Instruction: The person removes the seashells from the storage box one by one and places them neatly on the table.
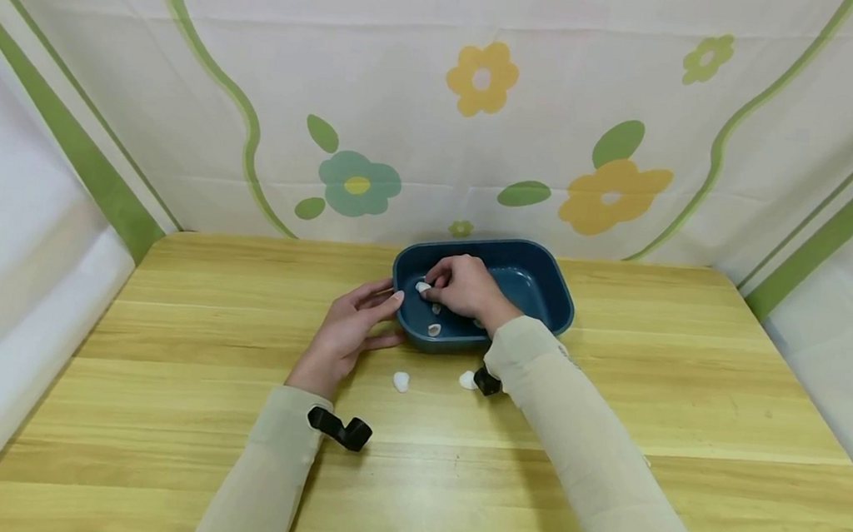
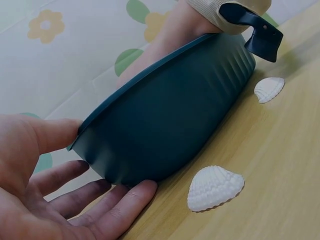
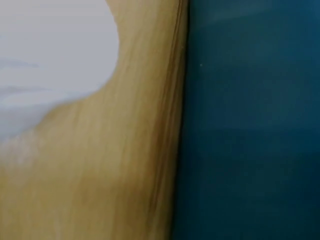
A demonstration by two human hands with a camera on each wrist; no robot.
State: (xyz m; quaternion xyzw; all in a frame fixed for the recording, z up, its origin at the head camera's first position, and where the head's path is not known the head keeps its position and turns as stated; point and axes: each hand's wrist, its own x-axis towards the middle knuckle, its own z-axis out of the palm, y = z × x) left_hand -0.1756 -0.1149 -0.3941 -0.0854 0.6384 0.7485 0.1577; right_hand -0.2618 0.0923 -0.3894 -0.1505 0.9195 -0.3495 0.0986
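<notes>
A dark blue plastic basin (image 1: pixel 544 296) stands at the back of the table. Inside it, my right hand (image 1: pixel 467 288) pinches a white seashell (image 1: pixel 422 287) between thumb and fingertips. Another small shell (image 1: pixel 434 330) lies on the basin floor below that hand, with a further one beside it. My left hand (image 1: pixel 350 327) is at the basin's left end; in the left wrist view its thumb (image 2: pixel 57 135) touches the rim and the extended fingers rest against the outer wall. The right wrist view shows only the basin's blurred outer wall (image 3: pixel 250 125) and a white shell (image 3: pixel 55 50) close up.
Two white shells lie on the wooden table (image 1: pixel 157 445) in front of the basin: a ribbed one (image 2: pixel 216 188) nearer the left hand, and another (image 1: pixel 468 379) by the right wrist's black camera mount (image 1: pixel 488 381). A flowered cloth (image 1: pixel 427 66) hangs right behind the basin.
</notes>
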